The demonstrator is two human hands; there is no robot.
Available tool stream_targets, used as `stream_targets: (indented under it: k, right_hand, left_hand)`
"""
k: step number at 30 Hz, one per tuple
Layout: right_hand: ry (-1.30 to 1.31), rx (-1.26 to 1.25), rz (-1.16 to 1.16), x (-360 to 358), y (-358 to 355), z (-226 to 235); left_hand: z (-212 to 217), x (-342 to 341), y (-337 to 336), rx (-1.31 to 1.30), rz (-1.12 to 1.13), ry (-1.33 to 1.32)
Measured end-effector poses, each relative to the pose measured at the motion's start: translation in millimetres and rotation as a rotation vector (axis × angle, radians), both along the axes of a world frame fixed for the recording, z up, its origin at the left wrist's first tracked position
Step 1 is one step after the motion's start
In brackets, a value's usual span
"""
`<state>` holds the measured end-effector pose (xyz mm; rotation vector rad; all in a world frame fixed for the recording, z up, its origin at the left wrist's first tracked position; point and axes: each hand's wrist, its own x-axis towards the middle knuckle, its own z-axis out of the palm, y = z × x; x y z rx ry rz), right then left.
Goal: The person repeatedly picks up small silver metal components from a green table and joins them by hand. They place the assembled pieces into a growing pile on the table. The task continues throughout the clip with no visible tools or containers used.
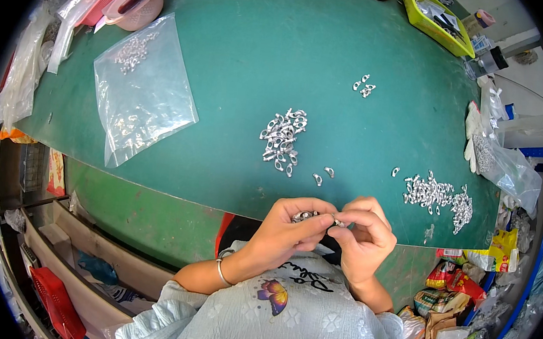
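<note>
Several small silver lobster clasps [305, 216] lie in the curl of my left hand [292, 225], with its thumb and fingers closed around them. My right hand [364, 234] pinches a single clasp [338, 223] right against the left thumb tip. Both hands meet just over the table's near edge, and the fingers partly hide the pieces. Ahead of them a heap of matching clasps [282, 137] sits on the green table [227, 89], with two loose ones just to its right. Farther right lies a wider spread of clasps [429, 192], and a small group [365, 86] rests toward the back.
A clear plastic bag [146, 102] with small pieces inside lies flat on the left. Behind it stands a pink basket [137, 12]. A yellow-green tray [423, 20] of tools occupies the far right corner. White gloves [472, 137] and bags line the right edge; an open drawer [80, 244] is lower left.
</note>
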<state>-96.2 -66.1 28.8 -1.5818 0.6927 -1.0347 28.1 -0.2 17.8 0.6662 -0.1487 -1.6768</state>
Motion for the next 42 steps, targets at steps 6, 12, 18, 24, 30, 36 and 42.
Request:
stream_targets:
  k: [6, 12, 18, 24, 30, 36, 42]
  right_hand:
    - [0.042, -0.112, -0.011, 0, -3, 1]
    - [0.050, -0.134, -0.012, 2, -4, 1]
    - [0.087, -0.024, -0.111, -6, -13, -1]
    - [1.079, -0.437, -0.388, -74, -70, -14]
    - [0.826, -0.550, -0.356, -44, -64, -23]
    - [0.715, -0.570, -0.060, 11, -50, -41]
    - [0.229, 0.139, 0.051, -1, -33, -27]
  left_hand:
    - [-4, 1, 0, -0.041, -0.045, 0.052]
    - [-7, 2, 0, -0.038, -0.067, 0.088]
    - [-11, -2, -3, 0.021, 0.026, -0.007]
    - [-20, 5, -2, 0.072, 0.172, -0.088]
    - [-18, 7, -4, 0.086, 0.238, -0.108]
    - [-17, 5, -4, 0.116, 0.264, -0.137]
    - [-13, 3, -4, 0.120, 0.261, -0.324]
